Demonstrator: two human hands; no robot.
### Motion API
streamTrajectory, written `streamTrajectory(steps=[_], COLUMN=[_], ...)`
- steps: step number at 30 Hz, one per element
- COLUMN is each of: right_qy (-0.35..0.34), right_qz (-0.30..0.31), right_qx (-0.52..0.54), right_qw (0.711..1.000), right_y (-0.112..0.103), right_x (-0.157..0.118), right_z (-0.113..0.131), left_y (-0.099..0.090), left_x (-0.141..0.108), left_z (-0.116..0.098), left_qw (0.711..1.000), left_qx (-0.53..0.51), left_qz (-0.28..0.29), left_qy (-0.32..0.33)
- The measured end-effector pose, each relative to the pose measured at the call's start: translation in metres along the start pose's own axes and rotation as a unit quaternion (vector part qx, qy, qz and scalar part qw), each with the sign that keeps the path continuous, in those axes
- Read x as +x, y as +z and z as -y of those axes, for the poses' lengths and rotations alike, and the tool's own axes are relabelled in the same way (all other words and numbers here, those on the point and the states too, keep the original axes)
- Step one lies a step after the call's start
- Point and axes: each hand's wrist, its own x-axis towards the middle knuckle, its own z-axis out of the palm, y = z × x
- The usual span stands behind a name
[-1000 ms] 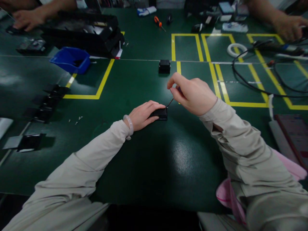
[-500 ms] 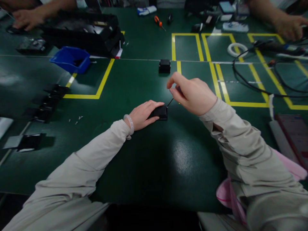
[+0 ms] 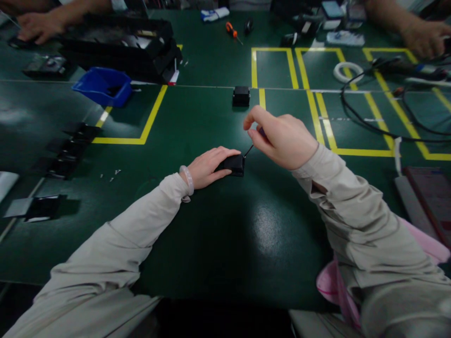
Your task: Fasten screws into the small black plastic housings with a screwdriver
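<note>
My left hand [image 3: 207, 168] grips a small black box-shaped part [image 3: 235, 164] against the green tabletop, thumb on its near side and fingers over the far side. In my right hand [image 3: 282, 138] is a screwdriver [image 3: 248, 150], its handle mostly hidden by the curled fingers. The thin dark shaft slants down to the left, and its tip meets the right end of the black part. Farther back, a similar black block [image 3: 241, 96] stands by itself. Several tiny screws [image 3: 115, 174] lie on the table left of my left hand.
A blue bin [image 3: 104, 88] and a large black tray [image 3: 120, 49] stand at the back left. Black parts [image 3: 72, 150] line the left side. An orange screwdriver [image 3: 230, 29], a white tape ring [image 3: 348, 72] and a black cable [image 3: 369, 124] lie beyond. Other people's hands work at both far corners.
Almost nothing differs. My left hand has shifted very slightly left on the black part; my right hand holds the screwdriver in nearly the same place.
</note>
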Motion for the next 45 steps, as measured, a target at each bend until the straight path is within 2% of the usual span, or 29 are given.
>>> streamTrajectory(steps=[12, 34, 45], right_qy=[-0.003, -0.005, -0.001], right_qz=[0.006, 0.002, 0.018], right_qx=[0.002, 0.021, 0.015], right_qw=[1.000, 1.000, 1.000], right_y=[-0.0006, -0.0014, -0.0022], right_x=[0.0007, -0.0003, 0.0003], right_z=[-0.0015, 0.0005, 0.0002], left_y=[0.0023, 0.0018, 0.0015], left_x=[0.0015, 0.0021, 0.0018], left_z=[0.0004, 0.0002, -0.0015], left_qw=[1.000, 1.000, 0.999], left_qx=[0.005, -0.002, 0.000], left_qz=[-0.015, -0.009, -0.006], left_qy=[-0.014, -0.027, -0.032])
